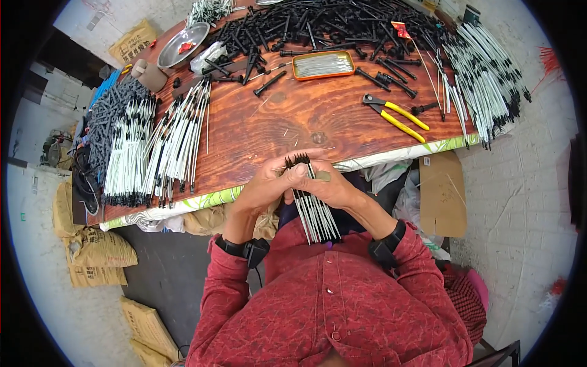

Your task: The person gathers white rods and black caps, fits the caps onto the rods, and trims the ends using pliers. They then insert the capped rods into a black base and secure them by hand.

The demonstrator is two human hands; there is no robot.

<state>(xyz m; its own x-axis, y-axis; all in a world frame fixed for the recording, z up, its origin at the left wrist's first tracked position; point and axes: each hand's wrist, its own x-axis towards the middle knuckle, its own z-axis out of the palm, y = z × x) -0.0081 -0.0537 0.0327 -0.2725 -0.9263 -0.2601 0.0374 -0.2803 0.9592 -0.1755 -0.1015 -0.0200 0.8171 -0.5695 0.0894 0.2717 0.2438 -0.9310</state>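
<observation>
Fingers [298,172] of the left hand [268,188] and right hand [338,187] were closed round a bundle of rods [314,214], slim, white and black-tipped, before the textured red shirt [318,293], by the table [244,134]'s near edge; an orange-rimmed tray [324,77] held thin silvery pins [324,63]; a shiny oval dish [170,56] held a red scrap [185,47]; glossy wood grain swirled across the tabletop; knobbed black parts [342,27] lay heaped behind.

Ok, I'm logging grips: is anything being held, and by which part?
The left hand and right hand together hold a bundle of white rods near its black-tipped upper end.
</observation>
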